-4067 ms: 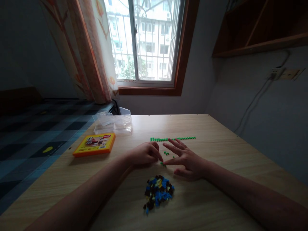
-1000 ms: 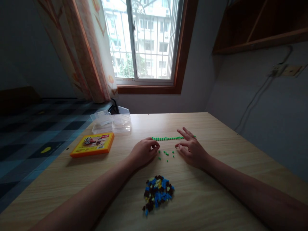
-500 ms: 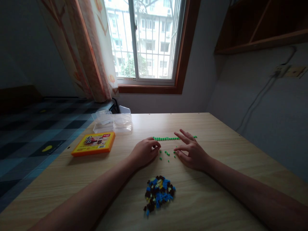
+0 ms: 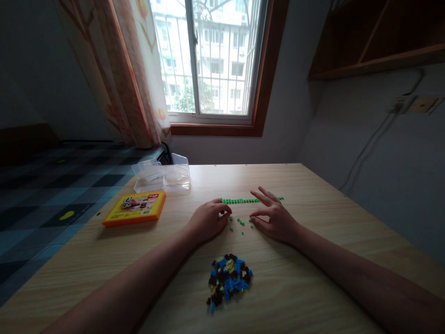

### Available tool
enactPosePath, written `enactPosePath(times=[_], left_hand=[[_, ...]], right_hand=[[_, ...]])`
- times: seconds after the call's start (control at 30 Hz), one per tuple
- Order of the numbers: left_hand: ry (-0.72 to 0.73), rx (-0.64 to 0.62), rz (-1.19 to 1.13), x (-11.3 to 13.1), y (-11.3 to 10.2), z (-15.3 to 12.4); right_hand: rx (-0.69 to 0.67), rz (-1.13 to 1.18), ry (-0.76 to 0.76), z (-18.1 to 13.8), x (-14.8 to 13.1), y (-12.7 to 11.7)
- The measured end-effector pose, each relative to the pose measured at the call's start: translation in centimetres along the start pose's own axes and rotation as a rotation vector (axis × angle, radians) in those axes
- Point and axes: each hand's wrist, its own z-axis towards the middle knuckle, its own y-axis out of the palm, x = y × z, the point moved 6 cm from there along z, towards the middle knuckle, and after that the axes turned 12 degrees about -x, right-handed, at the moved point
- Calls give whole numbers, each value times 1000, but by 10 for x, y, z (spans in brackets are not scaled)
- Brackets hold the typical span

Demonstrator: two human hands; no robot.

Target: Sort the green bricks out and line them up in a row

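Note:
On the wooden table, my left hand (image 4: 209, 218) rests with thumb and index finger curled together. Whether a small piece sits between those fingertips I cannot make out. Across from it, my right hand (image 4: 273, 214) pinches thumb and index finger at a tiny green brick (image 4: 250, 220), its other fingers stretched out. Between the hands lie several loose green bricks (image 4: 239, 221). Behind them runs a row of green bricks (image 4: 239, 201), partly hidden at its right by my right fingers. Nearer to me is a pile of blue, dark brown and yellow bricks (image 4: 230, 280).
A yellow and orange box (image 4: 135, 208) lies at the table's left. Clear plastic trays (image 4: 162, 177) stand behind it at the far left corner. A bed with a checked cover (image 4: 79, 181) adjoins the left side, and a window is beyond the table.
My right thumb and index finger have drawn closer together at the small green brick. My left hand keeps nearly the same pose, and the bricks lie much as before.

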Motion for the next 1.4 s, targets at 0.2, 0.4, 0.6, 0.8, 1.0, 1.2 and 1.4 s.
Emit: enactPosePath(times=[0.2,0.4,0.6,0.8,1.0,1.2,1.4], left_hand=[[5,10,12,0,0,0],[14,9,17,-1,1,0],[83,16,40,4,1,-2],[218,14,52,17,-1,-6],[243,-7,93,21,1,-7],[251,-12,193,25,1,-9],[281,-29,297,30,3,-10]], right_hand=[[-18,30,-39,1,2,4],[-34,46,8,1,4,4],[-6,58,26,0,5,1],[-23,36,-1,-1,1,2],[-22,26,18,-1,2,2],[4,14,39,-1,4,1],[3,-12,36,0,2,2]])
